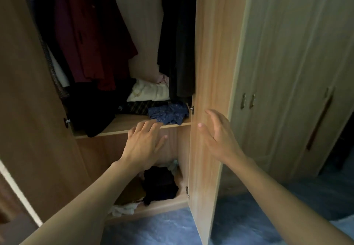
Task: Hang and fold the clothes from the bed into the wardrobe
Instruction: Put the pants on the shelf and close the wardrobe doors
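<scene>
The wooden wardrobe stands open in front of me, its right door swung out edge-on. My left hand is spread flat with straight fingers just before the shelf, near a crumpled blue patterned garment. My right hand is open, its palm facing the right door, thumb close to the door's face. Neither hand holds anything. A dark red coat and black clothes hang above the shelf. A cream folded cloth and a black heap lie on the shelf.
The left door stands open at the left. Dark and white clothes lie in the bottom compartment. A second pale wardrobe with handles stands at the right. The floor is blue. The bed is out of view.
</scene>
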`<state>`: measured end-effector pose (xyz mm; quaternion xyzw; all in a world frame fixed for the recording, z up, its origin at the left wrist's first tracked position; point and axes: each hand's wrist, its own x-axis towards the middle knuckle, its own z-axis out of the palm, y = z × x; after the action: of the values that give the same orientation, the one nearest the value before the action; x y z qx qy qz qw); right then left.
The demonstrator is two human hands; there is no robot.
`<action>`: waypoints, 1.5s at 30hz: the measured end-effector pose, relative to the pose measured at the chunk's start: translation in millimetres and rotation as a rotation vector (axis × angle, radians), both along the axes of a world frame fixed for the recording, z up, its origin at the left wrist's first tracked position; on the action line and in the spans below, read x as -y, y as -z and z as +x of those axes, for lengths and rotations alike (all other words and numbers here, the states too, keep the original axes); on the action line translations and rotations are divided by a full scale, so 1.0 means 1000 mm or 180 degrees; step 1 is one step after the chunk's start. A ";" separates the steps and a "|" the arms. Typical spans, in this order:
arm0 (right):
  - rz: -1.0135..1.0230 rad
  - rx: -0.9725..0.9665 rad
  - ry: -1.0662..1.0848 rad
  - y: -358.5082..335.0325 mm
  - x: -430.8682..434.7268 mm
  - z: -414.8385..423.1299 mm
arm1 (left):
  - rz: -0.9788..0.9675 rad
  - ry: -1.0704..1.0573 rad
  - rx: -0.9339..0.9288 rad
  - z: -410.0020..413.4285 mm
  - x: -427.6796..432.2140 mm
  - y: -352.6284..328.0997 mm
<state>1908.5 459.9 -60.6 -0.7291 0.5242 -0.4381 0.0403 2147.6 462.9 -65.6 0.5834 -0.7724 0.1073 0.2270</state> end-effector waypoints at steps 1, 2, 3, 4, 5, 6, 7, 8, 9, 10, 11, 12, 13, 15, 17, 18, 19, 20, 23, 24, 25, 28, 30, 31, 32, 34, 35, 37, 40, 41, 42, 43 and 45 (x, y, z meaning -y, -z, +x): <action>-0.0024 0.0090 0.0030 -0.004 0.007 -0.011 | -0.0009 0.0037 0.0011 -0.012 0.009 -0.003; -0.0041 0.0196 0.0042 -0.009 0.015 -0.022 | 0.0016 0.0060 0.0002 -0.024 0.018 -0.005; -0.0062 0.0306 0.0033 -0.013 0.023 -0.032 | 0.0051 0.0070 -0.0007 -0.036 0.028 -0.007; -0.0093 0.0399 0.0019 -0.016 0.030 -0.041 | 0.0087 0.0075 -0.0002 -0.047 0.038 -0.008; -0.0134 0.0469 0.0006 -0.020 0.038 -0.050 | 0.0116 0.0082 0.0006 -0.059 0.048 -0.010; -0.0178 0.0516 0.0000 -0.023 0.047 -0.060 | 0.0137 0.0095 0.0002 -0.070 0.058 -0.012; -0.0207 0.0541 0.0011 -0.025 0.056 -0.069 | 0.0158 0.0107 -0.0014 -0.081 0.067 -0.013; -0.0220 0.0541 0.0030 -0.027 0.064 -0.077 | 0.0172 0.0111 -0.0040 -0.091 0.074 -0.015; -0.0224 0.0523 0.0055 -0.030 0.073 -0.085 | 0.0182 0.0108 -0.0060 -0.099 0.081 -0.017; -0.0230 0.0493 0.0088 -0.031 0.081 -0.091 | 0.0191 0.0107 -0.0072 -0.106 0.087 -0.018; -0.0243 0.0455 0.0126 -0.033 0.090 -0.097 | 0.0205 0.0108 -0.0085 -0.112 0.094 -0.019; -0.0264 0.0414 0.0162 -0.034 0.098 -0.101 | 0.0216 0.0111 -0.0099 -0.116 0.099 -0.021; -0.0285 0.0388 0.0193 -0.035 0.106 -0.104 | 0.0213 0.0117 -0.0112 -0.120 0.105 -0.022; -0.0292 0.0375 0.0201 -0.037 0.123 -0.107 | 0.0185 0.0140 -0.0156 -0.124 0.117 -0.026; -0.0171 0.0392 0.0165 -0.040 0.135 -0.107 | 0.0186 0.0156 -0.0215 -0.125 0.125 -0.029; -0.0084 0.0394 0.0152 -0.041 0.142 -0.106 | 0.0185 0.0161 -0.0251 -0.125 0.131 -0.029; 0.0001 0.0385 0.0156 -0.041 0.148 -0.105 | 0.0190 0.0161 -0.0304 -0.124 0.136 -0.029; 0.0080 0.0384 0.0174 -0.042 0.153 -0.104 | 0.0198 0.0158 -0.0357 -0.122 0.140 -0.029; 0.0213 0.0455 0.0264 -0.046 0.164 -0.099 | 0.0212 0.0152 -0.0395 -0.116 0.150 -0.025; 0.0229 0.0473 0.0295 -0.048 0.166 -0.098 | 0.0210 0.0139 -0.0416 -0.113 0.154 -0.025; 0.0207 0.0500 0.0314 -0.051 0.168 -0.095 | 0.0207 0.0121 -0.0445 -0.110 0.158 -0.025; 0.0016 0.0488 0.0359 -0.051 0.169 -0.087 | 0.0193 0.0109 -0.0541 -0.104 0.170 -0.028; -0.0087 0.0429 0.0353 -0.047 0.166 -0.080 | 0.0193 0.0147 -0.0591 -0.104 0.174 -0.029; -0.0156 0.0449 0.0312 -0.045 0.165 -0.076 | 0.0194 0.0184 -0.0613 -0.105 0.176 -0.029; -0.0213 0.0474 0.0258 -0.043 0.165 -0.071 | 0.0195 0.0221 -0.0621 -0.106 0.177 -0.029; -0.0259 0.0528 0.0115 -0.042 0.167 -0.059 | 0.0185 0.0273 -0.0593 -0.107 0.179 -0.029; -0.0270 0.0551 0.0035 -0.041 0.168 -0.052 | 0.0181 0.0291 -0.0565 -0.106 0.180 -0.029; -0.0314 0.0503 -0.0121 -0.042 0.172 -0.039 | 0.0191 0.0331 -0.0523 -0.103 0.179 -0.029; -0.0309 0.0430 -0.0385 -0.044 0.178 -0.016 | 0.0167 0.0406 -0.0518 -0.092 0.174 -0.029; -0.0312 0.0425 -0.0411 -0.044 0.181 -0.008 | 0.0154 0.0407 -0.0506 -0.087 0.172 -0.028; -0.0325 0.0432 -0.0417 -0.045 0.184 0.002 | 0.0149 0.0403 -0.0492 -0.083 0.171 -0.028; -0.0335 0.0448 -0.0418 -0.045 0.186 0.011 | 0.0147 0.0405 -0.0471 -0.079 0.170 -0.027; -0.0297 0.0457 -0.0454 -0.047 0.192 0.029 | 0.0111 0.0405 -0.0422 -0.072 0.169 -0.024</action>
<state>1938.0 268.3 -14.0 -0.7324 0.4457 -0.5092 0.0749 2075.5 293.9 -41.6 0.5428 -0.7929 0.0404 0.2738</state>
